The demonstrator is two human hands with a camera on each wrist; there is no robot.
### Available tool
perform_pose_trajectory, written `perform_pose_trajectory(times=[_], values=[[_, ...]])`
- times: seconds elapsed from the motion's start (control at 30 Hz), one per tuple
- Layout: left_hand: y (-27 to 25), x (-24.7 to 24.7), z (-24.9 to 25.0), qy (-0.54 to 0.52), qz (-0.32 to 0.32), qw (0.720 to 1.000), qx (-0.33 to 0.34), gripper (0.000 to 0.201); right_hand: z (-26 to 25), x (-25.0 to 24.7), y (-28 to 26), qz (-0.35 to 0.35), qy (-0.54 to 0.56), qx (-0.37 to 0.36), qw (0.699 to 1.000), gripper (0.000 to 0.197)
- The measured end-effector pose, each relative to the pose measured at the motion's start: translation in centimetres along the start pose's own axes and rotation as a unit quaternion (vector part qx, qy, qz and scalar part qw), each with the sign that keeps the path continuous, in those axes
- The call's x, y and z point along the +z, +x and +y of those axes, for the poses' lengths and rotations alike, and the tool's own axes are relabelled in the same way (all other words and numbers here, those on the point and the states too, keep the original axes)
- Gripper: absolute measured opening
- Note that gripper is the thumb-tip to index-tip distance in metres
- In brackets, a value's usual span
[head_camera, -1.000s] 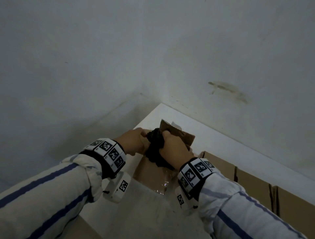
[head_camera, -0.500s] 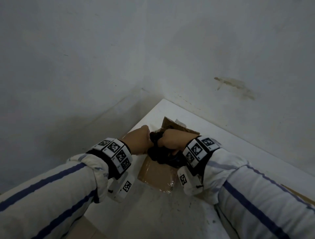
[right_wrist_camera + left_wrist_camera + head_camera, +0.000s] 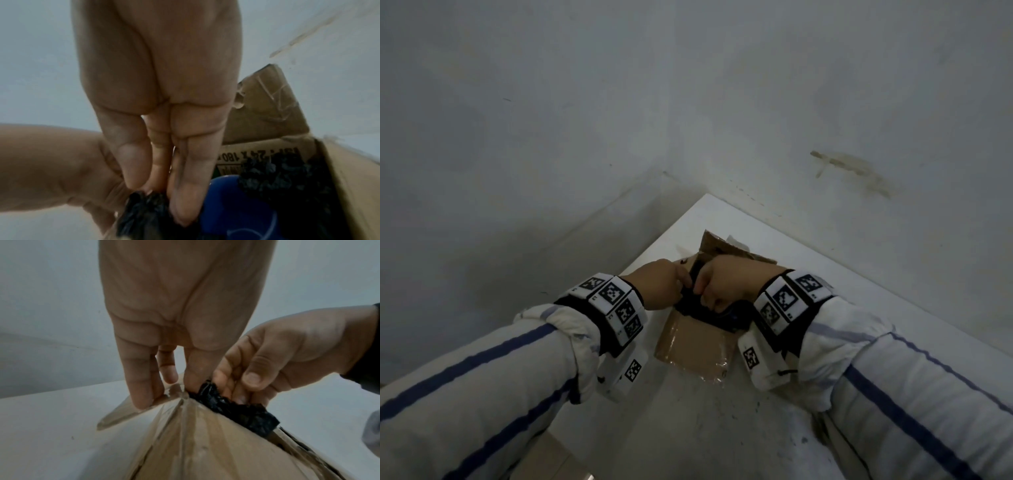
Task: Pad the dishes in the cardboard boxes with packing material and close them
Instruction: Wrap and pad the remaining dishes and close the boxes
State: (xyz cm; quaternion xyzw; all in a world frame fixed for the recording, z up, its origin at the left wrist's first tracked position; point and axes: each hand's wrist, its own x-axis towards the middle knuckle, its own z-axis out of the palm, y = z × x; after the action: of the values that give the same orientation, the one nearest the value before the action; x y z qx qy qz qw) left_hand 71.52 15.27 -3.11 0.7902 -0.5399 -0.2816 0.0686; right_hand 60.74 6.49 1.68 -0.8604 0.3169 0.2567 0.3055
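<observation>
A small brown cardboard box stands open on the white table, near the wall corner. Crumpled black packing material fills its near-left corner, and a blue dish lies inside beside it. My left hand pinches the box's corner rim, fingers outside on a clear tape flap and thumb inside against the black material. My right hand has thumb and fingers bunched into the black material, pinching it down in the corner. More black material sits deeper in the box.
The box's far flap stands up. The white table fits into a corner of two grey walls, with its edge close on the left. A brown cardboard surface shows below that edge.
My right hand has turned over the box and sunk lower with the black material. My right forearm now covers the boxes seen earlier at the right. The left hand has stayed at the corner.
</observation>
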Motion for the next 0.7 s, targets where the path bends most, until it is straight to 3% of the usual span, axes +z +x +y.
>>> perform_pose_trajectory(times=[0.17,0.27,0.37,0.47,0.6,0.7], values=[[0.4,0.5,-0.1,-0.010,-0.001,1.000,-0.002,0.034,-0.9,1.5,0.8,-0.051,-0.164,-0.023,0.985,0.037],[0.6,0.7,-0.2,-0.023,0.006,1.000,-0.009,0.035,-0.4,1.3,0.7,-0.059,-0.136,-0.036,0.988,0.038],[0.5,0.7,0.0,-0.012,0.008,1.000,-0.003,0.042,0.6,1.0,0.3,-0.027,-0.029,-0.019,0.999,0.034],[0.6,0.7,0.2,0.031,-0.009,0.999,0.006,0.051,0.5,1.5,0.5,-0.041,-0.082,-0.014,0.996,0.034],[1.1,1.0,0.4,0.084,-0.041,0.995,0.019,0.048,0.1,2.7,0.7,-0.075,-0.137,-0.017,0.988,0.040],[1.3,1.1,0.6,0.092,-0.036,0.995,0.018,0.046,0.7,1.6,0.6,-0.021,-0.048,0.000,0.999,0.035]])
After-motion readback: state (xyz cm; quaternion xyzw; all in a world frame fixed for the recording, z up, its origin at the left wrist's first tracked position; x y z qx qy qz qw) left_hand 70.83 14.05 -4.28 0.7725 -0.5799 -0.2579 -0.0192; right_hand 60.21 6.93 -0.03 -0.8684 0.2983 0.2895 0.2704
